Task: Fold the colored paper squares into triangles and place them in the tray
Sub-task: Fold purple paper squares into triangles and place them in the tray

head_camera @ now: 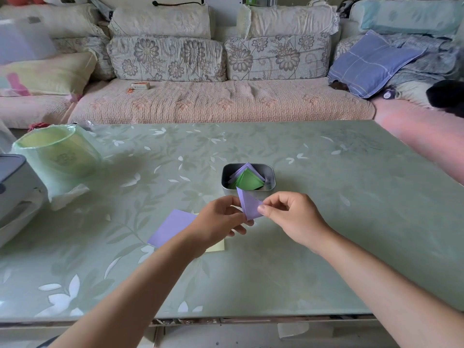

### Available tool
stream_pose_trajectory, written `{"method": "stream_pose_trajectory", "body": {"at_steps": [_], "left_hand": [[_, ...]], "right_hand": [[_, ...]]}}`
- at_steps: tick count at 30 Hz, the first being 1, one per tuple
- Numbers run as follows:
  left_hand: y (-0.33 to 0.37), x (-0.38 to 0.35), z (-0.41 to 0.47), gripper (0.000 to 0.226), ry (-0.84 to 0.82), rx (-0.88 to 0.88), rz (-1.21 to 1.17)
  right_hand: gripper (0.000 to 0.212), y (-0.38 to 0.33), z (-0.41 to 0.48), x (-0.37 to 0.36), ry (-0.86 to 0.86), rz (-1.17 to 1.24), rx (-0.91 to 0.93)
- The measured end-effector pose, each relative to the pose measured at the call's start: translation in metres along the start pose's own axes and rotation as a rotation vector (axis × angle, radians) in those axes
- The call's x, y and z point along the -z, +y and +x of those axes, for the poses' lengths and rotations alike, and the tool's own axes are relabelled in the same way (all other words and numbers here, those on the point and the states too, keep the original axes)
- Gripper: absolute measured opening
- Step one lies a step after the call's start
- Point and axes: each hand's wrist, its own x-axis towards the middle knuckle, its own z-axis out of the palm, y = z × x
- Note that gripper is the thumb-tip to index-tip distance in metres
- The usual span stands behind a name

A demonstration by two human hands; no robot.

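Pinching purple triangle between fingers of left hand and right hand, near tray stocked with folded triangles; purple square, yellow square left to fold.

The metal tray stands just beyond the left hand and right hand, which pinch a purple triangle between them. Folded papers half fill the tray, and its mouth faces upward. Bare tabletop lies to its right — leftward, a bag-lined bin and a grey box crowd the edge.
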Motion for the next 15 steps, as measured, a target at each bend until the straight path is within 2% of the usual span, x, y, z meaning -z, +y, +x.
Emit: {"method": "stream_pose_trajectory", "body": {"at_steps": [4, 7, 10, 12, 15], "left_hand": [[0.0, -0.003, -0.001, 0.027, 0.004, -0.018, -0.012], [-0.001, -0.007, -0.001, 0.013, 0.091, -0.073, -0.003], [-0.003, -0.011, 0.001, 0.017, 0.194, -0.11, 0.04], [-0.003, -0.013, 0.001, 0.017, 0.219, -0.117, 0.034], [-0.002, -0.014, -0.002, 0.014, 0.213, -0.118, 0.015]], "right_hand": [[0.013, -0.002, 0.0, 0.0, -0.02, -0.009, -0.024], [0.011, -0.002, 0.0, 0.0, -0.049, -0.016, -0.03], [0.01, -0.002, -0.001, -0.001, -0.049, 0.006, -0.031], [0.006, -0.002, -0.001, -0.002, -0.033, 0.052, -0.042], [0.012, -0.004, -0.001, -0.003, -0.029, 0.093, -0.097]]}}
